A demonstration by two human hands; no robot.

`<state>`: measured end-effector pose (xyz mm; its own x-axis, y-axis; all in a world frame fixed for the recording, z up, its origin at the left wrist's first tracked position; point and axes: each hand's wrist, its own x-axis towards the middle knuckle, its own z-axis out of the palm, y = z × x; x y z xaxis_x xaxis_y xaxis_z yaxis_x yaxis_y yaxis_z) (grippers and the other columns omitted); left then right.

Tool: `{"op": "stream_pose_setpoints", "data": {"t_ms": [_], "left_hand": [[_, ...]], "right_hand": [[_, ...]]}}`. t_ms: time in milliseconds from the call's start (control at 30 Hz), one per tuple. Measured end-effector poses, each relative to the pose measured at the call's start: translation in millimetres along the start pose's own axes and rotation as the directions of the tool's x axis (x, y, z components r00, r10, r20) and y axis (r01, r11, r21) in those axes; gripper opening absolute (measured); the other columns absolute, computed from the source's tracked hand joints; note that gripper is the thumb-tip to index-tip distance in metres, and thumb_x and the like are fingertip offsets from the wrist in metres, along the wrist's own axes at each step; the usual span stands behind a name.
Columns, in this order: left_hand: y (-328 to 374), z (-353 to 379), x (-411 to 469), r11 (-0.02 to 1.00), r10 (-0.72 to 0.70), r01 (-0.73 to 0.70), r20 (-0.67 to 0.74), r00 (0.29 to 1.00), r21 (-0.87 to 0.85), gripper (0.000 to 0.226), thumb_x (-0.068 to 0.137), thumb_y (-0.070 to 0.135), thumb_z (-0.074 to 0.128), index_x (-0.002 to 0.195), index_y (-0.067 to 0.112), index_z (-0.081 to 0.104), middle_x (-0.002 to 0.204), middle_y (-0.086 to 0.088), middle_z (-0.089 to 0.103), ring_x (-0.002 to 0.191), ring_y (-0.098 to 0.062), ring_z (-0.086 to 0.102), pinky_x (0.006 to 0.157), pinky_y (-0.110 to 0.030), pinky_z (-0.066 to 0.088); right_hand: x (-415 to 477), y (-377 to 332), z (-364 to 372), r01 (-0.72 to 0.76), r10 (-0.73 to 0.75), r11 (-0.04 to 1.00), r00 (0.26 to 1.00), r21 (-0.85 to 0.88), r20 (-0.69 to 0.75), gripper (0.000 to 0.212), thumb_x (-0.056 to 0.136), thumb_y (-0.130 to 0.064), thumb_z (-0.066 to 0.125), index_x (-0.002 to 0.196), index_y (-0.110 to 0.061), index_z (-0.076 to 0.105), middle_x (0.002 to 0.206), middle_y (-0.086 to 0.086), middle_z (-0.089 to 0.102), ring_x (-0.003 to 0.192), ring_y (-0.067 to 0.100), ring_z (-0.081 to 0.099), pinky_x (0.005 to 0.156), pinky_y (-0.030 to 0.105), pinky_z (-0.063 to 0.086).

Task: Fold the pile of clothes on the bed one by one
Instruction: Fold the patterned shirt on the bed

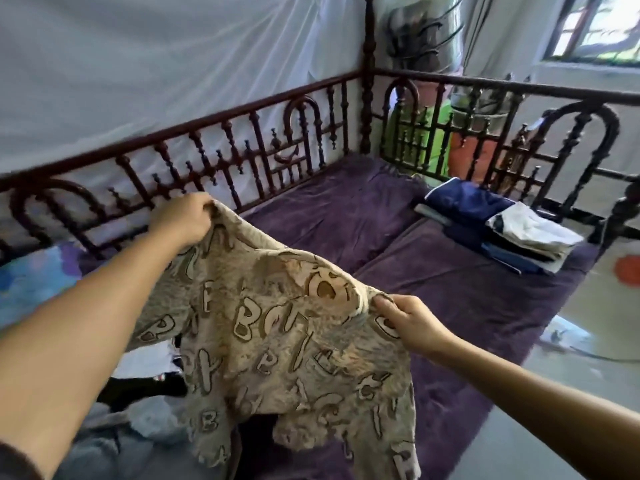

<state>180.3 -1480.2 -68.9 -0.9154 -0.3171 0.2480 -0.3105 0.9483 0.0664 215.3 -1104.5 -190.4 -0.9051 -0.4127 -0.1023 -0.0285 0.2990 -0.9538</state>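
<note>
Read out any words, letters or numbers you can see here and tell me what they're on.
"B": printed on the beige garment, repeated.
"E": same garment; creases keep any whole word from reading.
On the folded clothes stack: a dark mark, too blurred to read.

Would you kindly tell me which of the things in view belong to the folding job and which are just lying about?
Part of the job:
- beige lettered garment, held up by the left hand and right hand
- unfolded pile beneath it
- folded stack farther along the bed
- purple bed cover, the work surface

Just lying about:
- bed rail
- white net
- window
</note>
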Motion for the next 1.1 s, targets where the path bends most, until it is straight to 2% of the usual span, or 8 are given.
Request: {"op": "stream_pose_setpoints", "data": {"t_ms": [100,233,367,567,667,833,1000,1100], "left_hand": [[54.5,61.1,25.2,0.998,0.061,-0.055,0.158,0.986,-0.040,0.023,0.095,0.017,0.037,0.109,0.017,0.056,0.104,-0.019,0.062,0.091,-0.037,0.057,0.065,-0.036,0.042],[136.3,131.5,57.5,0.991,0.117,-0.102,0.208,0.971,-0.081,0.022,0.093,0.023,0.041,0.103,0.022,0.060,0.113,-0.017,0.063,0.104,-0.037,0.059,0.080,-0.039,0.044],[212.7,184.3,94.0,0.977,0.145,-0.095,0.263,0.954,-0.193,0.028,0.090,0.018,0.042,0.106,0.026,0.064,0.117,-0.012,0.063,0.108,-0.035,0.057,0.084,-0.038,0.043],[344.8,286.9,179.1,0.959,0.138,-0.060,0.270,0.953,-0.277,0.029,0.091,0.015,0.043,0.106,0.022,0.066,0.114,-0.012,0.066,0.107,-0.035,0.057,0.091,-0.041,0.040],[407.5,349.3,221.0,0.962,0.132,-0.049,0.303,0.944,-0.267,0.027,0.093,0.017,0.042,0.104,0.021,0.066,0.113,-0.010,0.066,0.108,-0.034,0.056,0.094,-0.042,0.036],[486.9,439.1,264.9,0.964,0.112,-0.028,0.312,0.943,-0.263,0.023,0.095,0.018,0.046,0.111,0.018,0.062,0.116,-0.012,0.059,0.110,-0.032,0.051,0.089,-0.043,0.039],[481.9,483.0,253.0,0.954,0.002,0.128,0.431,0.902,-0.272,0.026,0.094,0.013,0.045,0.117,0.017,0.057,0.119,-0.012,0.054,0.110,-0.033,0.048,0.088,-0.043,0.040],[434.7,492.3,208.8,0.948,-0.133,0.261,0.521,0.843,-0.180,0.020,0.094,0.018,0.049,0.110,0.014,0.061,0.114,-0.014,0.057,0.107,-0.035,0.050,0.087,-0.043,0.042]], "right_hand": [[13.7,50.2,-38.2,-0.140,0.106,0.980,0.968,-0.139,-0.227,0.040,0.099,-0.035,0.049,0.066,-0.013,0.059,0.056,-0.012,0.055,0.056,0.005,0.047,0.058,0.031,0.039],[38.8,110.9,-102.7,-0.365,0.185,0.867,0.868,-0.340,-0.461,0.044,0.096,-0.050,0.043,0.075,-0.014,0.057,0.074,-0.004,0.066,0.073,0.021,0.058,0.066,0.038,0.043],[69.6,163.7,-165.5,-0.449,0.224,0.841,0.798,-0.303,-0.559,0.046,0.095,-0.052,0.043,0.071,-0.014,0.053,0.068,-0.004,0.062,0.072,0.023,0.057,0.066,0.040,0.044],[173.8,267.6,-278.3,-0.526,0.348,0.829,0.751,-0.189,-0.561,0.038,0.097,-0.046,0.045,0.077,-0.016,0.057,0.076,-0.001,0.064,0.078,0.026,0.058,0.070,0.042,0.045],[229.2,320.8,-328.7,-0.628,0.457,0.758,0.705,-0.178,-0.542,0.036,0.096,-0.048,0.042,0.081,-0.019,0.058,0.078,-0.005,0.062,0.079,0.025,0.056,0.067,0.038,0.040],[299.5,396.1,-392.9,-0.758,0.586,0.607,0.629,-0.238,-0.511,0.040,0.096,-0.049,0.039,0.079,-0.017,0.056,0.080,0.001,0.062,0.080,0.029,0.057,0.067,0.037,0.041],[340.3,427.7,-427.6,-0.811,0.712,0.401,0.569,-0.426,-0.411,0.033,0.088,-0.052,0.052,0.103,-0.023,0.058,0.106,0.008,0.065,0.097,0.032,0.060,0.080,0.038,0.048],[369.4,419.0,-414.9,-0.689,0.632,0.357,0.675,-0.631,-0.380,0.037,0.092,-0.045,0.047,0.122,-0.025,0.052,0.118,0.009,0.058,0.108,0.033,0.056,0.084,0.041,0.048]]}}
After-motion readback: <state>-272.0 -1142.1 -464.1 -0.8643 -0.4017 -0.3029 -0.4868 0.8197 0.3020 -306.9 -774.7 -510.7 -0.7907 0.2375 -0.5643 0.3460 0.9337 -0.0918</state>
